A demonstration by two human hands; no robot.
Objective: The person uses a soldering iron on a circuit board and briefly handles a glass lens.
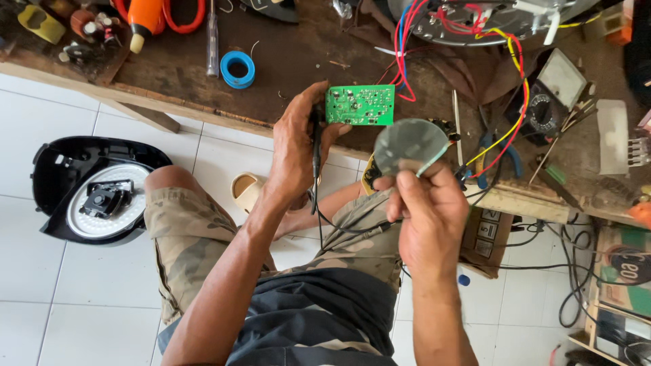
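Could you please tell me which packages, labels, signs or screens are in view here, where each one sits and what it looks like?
Brown cardboard box: under the wooden bench edge, right of the right hand; dark handling symbols on its side.
Green and black printed carton: far right, low; round dark emblem.
Analogue meter with pale dial window: on the bench, upper right; dark round selector below.

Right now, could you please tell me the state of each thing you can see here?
green circuit board: held up in the left hand, with a black probe.
round disc: pinched in the right hand.
appliance lid: off, lying on the floor.
blue tape roll: flat on the bench.
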